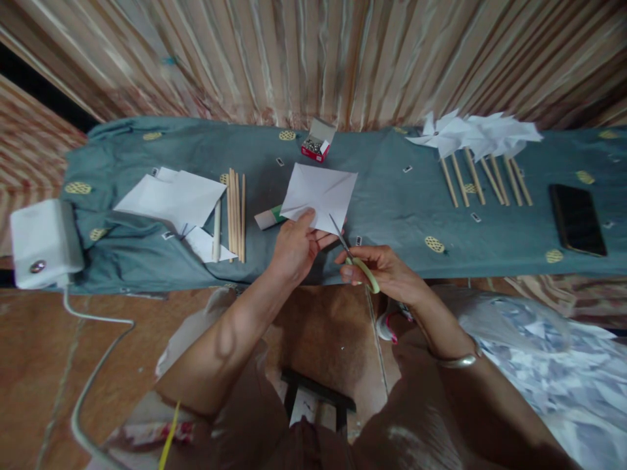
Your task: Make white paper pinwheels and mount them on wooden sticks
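Observation:
My left hand (pixel 295 246) pinches the near edge of a creased white paper square (pixel 321 192), held above the teal cloth (pixel 392 196). Scissors (pixel 353 258) with pale green handles sit in my right hand (pixel 379 271), fingers closed through the loops. Their blades point up-left and reach the lower right edge of the paper. A silver bangle circles my right wrist.
Loose white sheets (pixel 171 199), wooden sticks (pixel 236 214) and a glue stick (pixel 268 218) lie to the left. A small box of pins (pixel 317 142) stands at the back. Finished paper pinwheels (pixel 482 147) and a black phone (pixel 577 219) lie right. White device (pixel 44 241) with cable at far left.

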